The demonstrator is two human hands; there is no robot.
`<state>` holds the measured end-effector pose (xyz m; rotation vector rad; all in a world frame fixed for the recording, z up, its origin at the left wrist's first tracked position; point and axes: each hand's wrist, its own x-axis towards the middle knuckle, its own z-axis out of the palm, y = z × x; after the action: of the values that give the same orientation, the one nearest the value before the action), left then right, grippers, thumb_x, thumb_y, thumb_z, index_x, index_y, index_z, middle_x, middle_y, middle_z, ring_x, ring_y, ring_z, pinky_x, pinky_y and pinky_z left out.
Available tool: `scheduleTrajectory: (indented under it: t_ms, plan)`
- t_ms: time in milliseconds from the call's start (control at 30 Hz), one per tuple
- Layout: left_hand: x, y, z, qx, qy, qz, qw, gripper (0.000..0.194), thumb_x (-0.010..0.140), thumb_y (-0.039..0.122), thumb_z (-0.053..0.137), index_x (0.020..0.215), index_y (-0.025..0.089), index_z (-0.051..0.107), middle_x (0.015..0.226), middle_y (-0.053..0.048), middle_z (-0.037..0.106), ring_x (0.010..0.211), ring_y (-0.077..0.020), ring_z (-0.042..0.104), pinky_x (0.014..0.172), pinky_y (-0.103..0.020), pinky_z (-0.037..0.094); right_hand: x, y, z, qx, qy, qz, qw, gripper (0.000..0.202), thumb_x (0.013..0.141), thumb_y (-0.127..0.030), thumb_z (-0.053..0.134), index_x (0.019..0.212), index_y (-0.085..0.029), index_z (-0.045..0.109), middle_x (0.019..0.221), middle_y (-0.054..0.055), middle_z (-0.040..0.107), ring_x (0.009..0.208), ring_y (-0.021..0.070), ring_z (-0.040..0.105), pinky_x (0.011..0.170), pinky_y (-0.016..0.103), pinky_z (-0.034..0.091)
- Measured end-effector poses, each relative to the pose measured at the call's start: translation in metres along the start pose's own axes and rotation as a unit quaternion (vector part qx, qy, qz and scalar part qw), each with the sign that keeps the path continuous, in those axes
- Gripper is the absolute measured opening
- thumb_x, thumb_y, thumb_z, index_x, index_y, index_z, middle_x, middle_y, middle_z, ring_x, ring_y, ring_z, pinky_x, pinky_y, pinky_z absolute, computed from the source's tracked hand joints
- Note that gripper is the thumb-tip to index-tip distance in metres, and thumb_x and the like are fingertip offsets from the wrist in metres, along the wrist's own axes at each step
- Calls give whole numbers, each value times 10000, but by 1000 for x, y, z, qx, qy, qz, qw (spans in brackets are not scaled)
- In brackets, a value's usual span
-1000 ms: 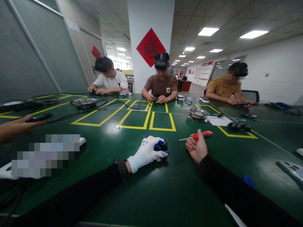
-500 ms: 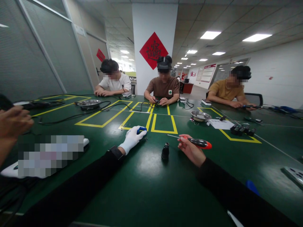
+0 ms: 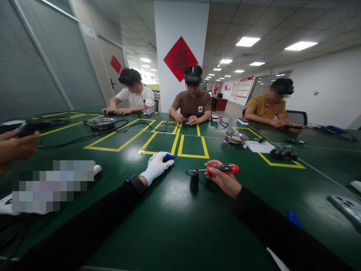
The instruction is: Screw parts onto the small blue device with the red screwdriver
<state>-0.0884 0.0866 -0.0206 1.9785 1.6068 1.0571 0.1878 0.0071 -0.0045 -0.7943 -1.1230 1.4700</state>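
Observation:
My left hand (image 3: 157,165), in a white glove, rests on the table with its fingers closed around a small blue object (image 3: 168,157); its kind is mostly hidden by the fingers. My bare right hand (image 3: 221,177) grips a screwdriver (image 3: 225,168) by its red and black handle. The thin shaft points left, level with the top of a black, tapered part (image 3: 194,180) that stands upright between my hands. Whether the shaft touches that part, I cannot tell.
A green table (image 3: 175,233) carries yellow tape outlines. Steel bowls (image 3: 236,137) stand farther off, near a paper sheet (image 3: 258,146) and several black parts (image 3: 283,153). A white power strip (image 3: 97,170) lies left, beside another person's hand (image 3: 19,145). Three people sit opposite.
My right hand has moved left with the screwdriver, bringing its shaft across to the black part's top. My left hand keeps hold of the blue object. The view has shifted slightly.

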Motion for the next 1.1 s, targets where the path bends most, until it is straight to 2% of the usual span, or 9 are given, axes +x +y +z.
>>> scheduleTrajectory:
  t_ms: [67, 167, 300, 367, 467, 600, 733, 967, 1100]
  plan:
    - [1, -1, 0, 5, 6, 2, 1000, 281, 727, 361, 606, 937, 185, 671, 978, -68, 689, 935, -227, 605, 852, -342, 463, 1, 0, -1, 5, -2, 18, 1000, 204, 712, -267, 663, 893, -210, 589, 871, 18, 645, 652, 138, 625, 569, 261, 488]
    - [2, -3, 0, 5, 12, 0, 1000, 271, 753, 368, 570, 922, 183, 673, 937, -70, 695, 891, -229, 610, 813, -343, 470, 2, 2, -4, 26, 15, 25, 999, 171, 698, -283, 607, 846, -216, 555, 782, 8, 652, 494, 122, 565, 398, 214, 385]
    - [1, -2, -1, -16, 11, 8, 1000, 276, 738, 366, 574, 909, 175, 676, 888, -63, 696, 809, -209, 611, 758, -324, 469, 3, 3, -3, 19, 81, -7, 997, 142, 673, -224, 628, 801, -191, 578, 614, -15, 608, 444, 84, 482, 380, 182, 335]
    - [0, -1, -1, -43, 0, 9, 999, 292, 739, 375, 562, 912, 168, 673, 820, -50, 690, 714, -185, 600, 693, -304, 465, 3, 2, -2, 8, 96, -33, 995, 142, 672, -203, 664, 800, -177, 610, 601, -18, 602, 440, 69, 465, 383, 175, 329]
    - [-2, 0, -2, -88, -16, 4, 996, 331, 762, 403, 522, 936, 155, 658, 665, -13, 636, 566, -146, 536, 571, -264, 421, 2, 1, 0, -6, 100, -59, 993, 216, 641, -180, 736, 834, -186, 638, 758, 4, 670, 482, 64, 522, 423, 184, 394]
    - [-3, 0, -2, -81, 5, -10, 997, 378, 793, 471, 476, 874, 148, 653, 595, 4, 580, 525, -134, 488, 536, -250, 378, 1, 2, 1, -5, 51, -30, 998, 269, 653, -209, 751, 905, -185, 662, 977, 60, 700, 710, 142, 662, 647, 274, 534]
    - [-5, 5, -2, -43, 0, 4, 999, 447, 826, 517, 404, 791, 151, 660, 625, -17, 611, 565, -154, 508, 574, -263, 387, 3, 4, 1, -21, 19, -15, 999, 277, 731, -238, 692, 993, -152, 666, 963, 94, 710, 793, 173, 683, 757, 306, 537]
    - [-9, 13, -2, 32, 25, 29, 999, 479, 844, 527, 354, 668, 166, 615, 629, -31, 608, 628, -178, 536, 596, -264, 383, 3, 6, 8, -46, 5, -26, 999, 289, 711, -228, 715, 990, -172, 667, 966, 75, 714, 786, 170, 693, 764, 313, 548]
    - [-9, 13, -3, 17, 23, 17, 999, 496, 846, 538, 352, 688, 160, 631, 642, -33, 627, 647, -185, 560, 610, -266, 405, 3, 8, 11, -54, 2, -27, 998, 301, 712, -224, 716, 1005, -179, 662, 978, 70, 711, 811, 169, 692, 776, 305, 549]
